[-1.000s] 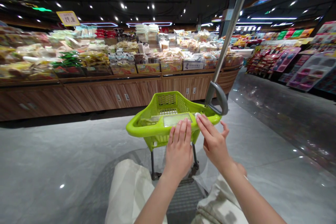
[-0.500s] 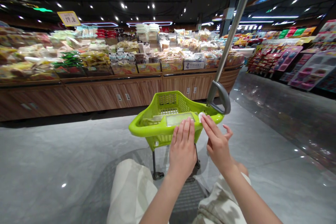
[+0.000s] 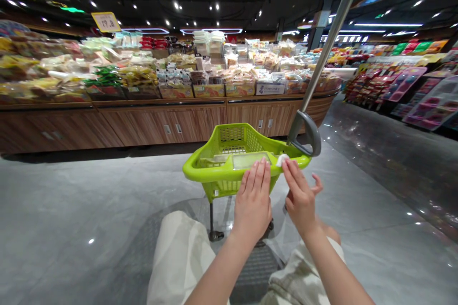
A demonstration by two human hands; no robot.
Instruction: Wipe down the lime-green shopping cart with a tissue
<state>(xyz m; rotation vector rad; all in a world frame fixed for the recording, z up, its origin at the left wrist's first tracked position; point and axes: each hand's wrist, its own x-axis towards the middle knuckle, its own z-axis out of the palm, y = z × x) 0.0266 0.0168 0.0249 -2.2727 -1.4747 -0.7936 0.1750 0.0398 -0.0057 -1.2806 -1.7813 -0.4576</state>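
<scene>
A lime-green wheeled shopping basket [image 3: 200, 174] stands on the floor right in front of me. My left hand [image 3: 253, 202] lies flat on its near rim, fingers together, the fingertips touching a clear flat pack [image 3: 248, 159] inside. My right hand [image 3: 300, 195] is stretched out beside it, index and middle fingertips pressing a small white piece [image 3: 281, 159] on the rim, thumb apart. The basket's grey handle [image 3: 307, 129] and its long pole [image 3: 332, 38] rise up to the right.
A long wooden counter [image 3: 161, 124] piled with packaged food runs across behind the basket, with a yellow price sign [image 3: 106, 22] above. Racks of coloured goods [image 3: 422, 95] line the right aisle. My pale trousers [image 3: 179, 257] and a dark floor mat [image 3: 252, 267] lie below.
The view and the basket have drifted slightly right. Both hands kept their places on the rim; the right fingertips stay on the white piece.
</scene>
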